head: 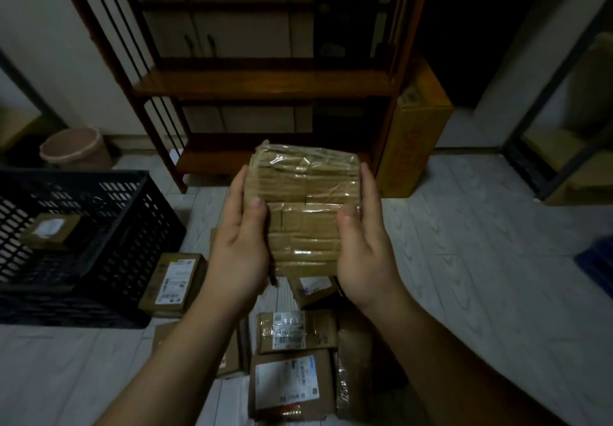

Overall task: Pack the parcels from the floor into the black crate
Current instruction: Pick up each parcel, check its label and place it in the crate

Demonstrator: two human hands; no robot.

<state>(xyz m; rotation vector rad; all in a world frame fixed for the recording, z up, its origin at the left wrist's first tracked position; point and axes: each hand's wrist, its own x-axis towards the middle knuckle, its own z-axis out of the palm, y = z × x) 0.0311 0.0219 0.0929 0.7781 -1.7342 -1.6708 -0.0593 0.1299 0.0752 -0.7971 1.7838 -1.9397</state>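
Note:
I hold a brown cardboard parcel [306, 206] wrapped in clear tape up in front of me, above the floor. My left hand [240, 236] grips its left edge, thumb on the face. My right hand [365, 236] grips its right edge the same way. The black crate [109, 213] stands on the floor to the left, with one small labelled parcel [49, 231] inside. Several more labelled parcels lie on the floor below my hands, among them one beside the crate [174, 281] and one near my forearms [292, 381].
A dark wooden shelf unit [265, 84] stands straight ahead. A tall yellow-brown carton [413, 140] leans at its right. A pink bucket [74, 148] sits at the back left. A metal rack [560, 134] with cartons is at the right. The floor is pale wood-look planks.

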